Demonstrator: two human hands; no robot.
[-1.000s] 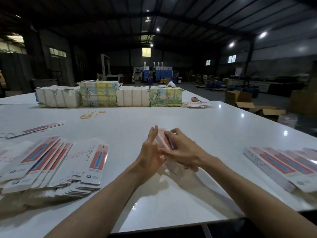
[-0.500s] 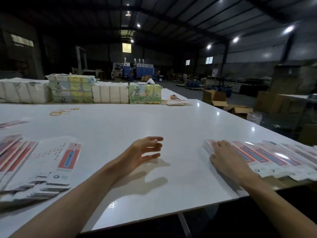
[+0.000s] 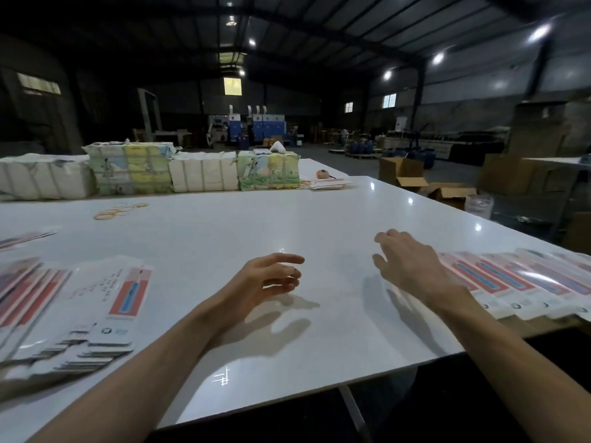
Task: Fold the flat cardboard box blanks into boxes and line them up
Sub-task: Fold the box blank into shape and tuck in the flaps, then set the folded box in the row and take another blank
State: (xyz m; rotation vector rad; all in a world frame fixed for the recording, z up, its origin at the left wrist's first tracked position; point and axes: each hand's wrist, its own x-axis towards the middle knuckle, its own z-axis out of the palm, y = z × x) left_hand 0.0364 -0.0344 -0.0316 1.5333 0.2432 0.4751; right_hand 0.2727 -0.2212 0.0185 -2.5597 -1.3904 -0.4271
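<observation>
A fanned pile of flat white box blanks (image 3: 105, 302) with red and blue panels lies at the near left of the white table (image 3: 224, 225). A row of folded boxes (image 3: 518, 282) with the same print lines the near right edge. My left hand (image 3: 271, 278) hovers over the table's middle, fingers loosely curled, holding nothing. My right hand (image 3: 406, 266) is raised just left of the row's nearest end, fingers spread and empty. Its wrist hides the left end of the row.
Wrapped bundles (image 3: 204, 175) stand in a line along the far side of the table. Loose rubber bands (image 3: 118, 211) lie in front of them. A few more blanks (image 3: 329, 183) sit at the far right. Open brown cartons (image 3: 406, 174) stand on the floor beyond.
One second ago both hands held a box at the table's middle. My right hand laid it at the row on the right, and has now lifted off the row. The left hand stays empty.
</observation>
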